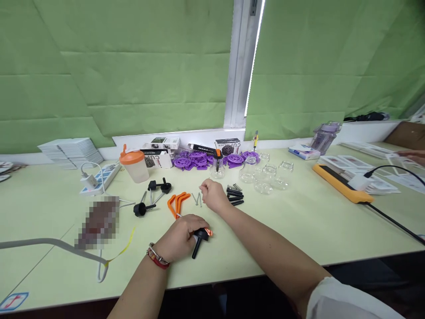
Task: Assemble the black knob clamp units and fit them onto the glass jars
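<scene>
My left hand [181,237] rests on the table with its fingers closed round a black handle part [198,241] that has an orange piece at its top. My right hand [212,195] reaches further out, fingers pinched together above a few loose screws [198,199]; whether it holds one I cannot make out. Orange curved pieces [177,203] lie just left of the screws. A row of black pins and springs [235,195] lies just right of my right hand. Black knob parts [156,188] with metal rods sit further left.
Purple plastic wheels [199,160] and small boxes line the back edge. Clear glass jars [268,177] stand right of centre. An orange-lidded shaker cup [134,166], a power strip [99,177], a yellow tool [338,182] with cable, and another person's hand [413,156] at far right.
</scene>
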### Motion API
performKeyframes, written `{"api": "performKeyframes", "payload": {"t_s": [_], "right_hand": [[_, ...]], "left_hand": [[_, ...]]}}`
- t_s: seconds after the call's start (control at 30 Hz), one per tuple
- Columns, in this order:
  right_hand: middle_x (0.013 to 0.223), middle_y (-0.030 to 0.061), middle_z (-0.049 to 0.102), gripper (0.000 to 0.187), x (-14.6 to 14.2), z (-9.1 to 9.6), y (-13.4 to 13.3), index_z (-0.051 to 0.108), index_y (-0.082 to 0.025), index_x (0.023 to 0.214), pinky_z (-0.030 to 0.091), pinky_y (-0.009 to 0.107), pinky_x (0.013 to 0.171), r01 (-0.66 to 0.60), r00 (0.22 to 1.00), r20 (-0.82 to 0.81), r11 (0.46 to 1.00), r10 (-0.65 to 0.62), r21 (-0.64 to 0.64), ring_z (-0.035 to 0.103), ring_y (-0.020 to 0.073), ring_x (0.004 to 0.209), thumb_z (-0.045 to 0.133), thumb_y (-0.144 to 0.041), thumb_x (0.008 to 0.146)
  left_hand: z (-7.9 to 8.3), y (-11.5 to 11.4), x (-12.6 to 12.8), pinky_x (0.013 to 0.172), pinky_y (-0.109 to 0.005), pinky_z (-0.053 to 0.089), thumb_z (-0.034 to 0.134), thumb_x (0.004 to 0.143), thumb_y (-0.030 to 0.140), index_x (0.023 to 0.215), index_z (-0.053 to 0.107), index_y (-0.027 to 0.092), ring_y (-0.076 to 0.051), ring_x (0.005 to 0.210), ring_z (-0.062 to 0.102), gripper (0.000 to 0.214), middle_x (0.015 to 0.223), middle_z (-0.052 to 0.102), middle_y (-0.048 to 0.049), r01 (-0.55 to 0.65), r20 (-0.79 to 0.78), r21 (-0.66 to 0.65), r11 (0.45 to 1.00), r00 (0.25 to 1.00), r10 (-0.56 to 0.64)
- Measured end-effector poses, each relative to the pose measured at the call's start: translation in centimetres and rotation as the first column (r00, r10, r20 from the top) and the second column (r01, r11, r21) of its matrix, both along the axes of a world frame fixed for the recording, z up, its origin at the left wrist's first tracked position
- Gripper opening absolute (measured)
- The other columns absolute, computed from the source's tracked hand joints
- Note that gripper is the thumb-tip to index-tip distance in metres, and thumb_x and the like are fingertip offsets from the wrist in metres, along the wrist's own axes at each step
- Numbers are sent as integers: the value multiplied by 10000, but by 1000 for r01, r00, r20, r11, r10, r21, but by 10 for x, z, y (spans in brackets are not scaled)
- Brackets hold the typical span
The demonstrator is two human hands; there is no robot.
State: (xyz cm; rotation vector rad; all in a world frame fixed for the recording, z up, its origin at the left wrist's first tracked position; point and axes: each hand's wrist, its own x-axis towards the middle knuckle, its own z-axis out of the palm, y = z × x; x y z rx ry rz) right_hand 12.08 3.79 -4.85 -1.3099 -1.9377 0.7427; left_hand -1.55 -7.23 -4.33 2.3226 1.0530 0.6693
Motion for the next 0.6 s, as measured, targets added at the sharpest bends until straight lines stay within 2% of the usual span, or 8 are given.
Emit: {"api": "performKeyframes", "payload": {"t_s": [0.07, 0.13, 0.27, 0.33, 0.4, 0.5, 0.6], "right_hand": [[715, 37, 623, 138, -5, -5, -3, 598, -160, 819, 384, 227, 622, -40, 995, 90, 996, 33, 80, 545, 125, 649, 482, -209, 875], [702, 36, 616, 132, -5, -7, -3, 601, -159, 794, 372, 230, 620, -54, 991, 131, 994, 41, 98, 534, 128, 654, 495, -197, 862], [687, 16, 598, 185, 10, 1, 16, 593, -173, 879, 370, 229, 577, 61, 997, 40, 998, -62, 31, 520, 123, 590, 432, -264, 897], [725, 21, 610, 191, 20, 9, 28, 592, -173, 885, 387, 236, 603, 100, 995, 4, 994, -100, 53, 534, 128, 619, 433, -281, 893], [768, 30, 624, 168, 27, 16, 39, 604, -168, 848, 396, 243, 632, 87, 996, 20, 993, -89, 84, 547, 134, 669, 458, -248, 869], [818, 43, 641, 169, 34, 20, 49, 633, -159, 861, 404, 247, 660, 36, 993, 113, 995, -46, 88, 565, 143, 734, 466, -175, 840], [895, 66, 657, 209, 39, 19, 55, 654, -156, 906, 415, 242, 685, 24, 938, 343, 996, -52, 84, 595, 155, 812, 464, -115, 827]], "left_hand": [[-1, 0, -1, 854, -311, 462, 436, 693, -15, 973, 691, 214, -174, 925, 588, 442, 962, 688, -37, -16, -10, 0, 1000, 1000, 16], [-2, 0, -2, 856, -310, 462, 437, 677, -25, 993, 685, 215, -176, 936, 589, 468, 978, 686, -35, -42, -16, -2, 999, 999, 42], [-4, 1, -4, 864, -310, 456, 429, 662, -36, 1007, 675, 220, -173, 940, 592, 495, 983, 685, -29, -83, -29, 2, 997, 996, 83], [-4, 1, -4, 857, -311, 455, 426, 657, -38, 998, 672, 222, -174, 934, 592, 494, 977, 684, -26, -91, -41, 7, 996, 995, 91], [-5, 2, -5, 859, -316, 451, 425, 648, -42, 997, 668, 223, -178, 946, 587, 501, 984, 682, -26, -93, -51, 10, 996, 994, 93], [-6, 2, -7, 862, -329, 446, 436, 627, -45, 1008, 658, 226, -190, 959, 577, 518, 990, 678, -26, -108, -67, 13, 994, 992, 108], [-8, 2, -8, 863, -347, 442, 448, 614, -42, 1030, 649, 229, -206, 972, 568, 536, 998, 673, -30, -133, -77, 18, 991, 988, 134]]}}
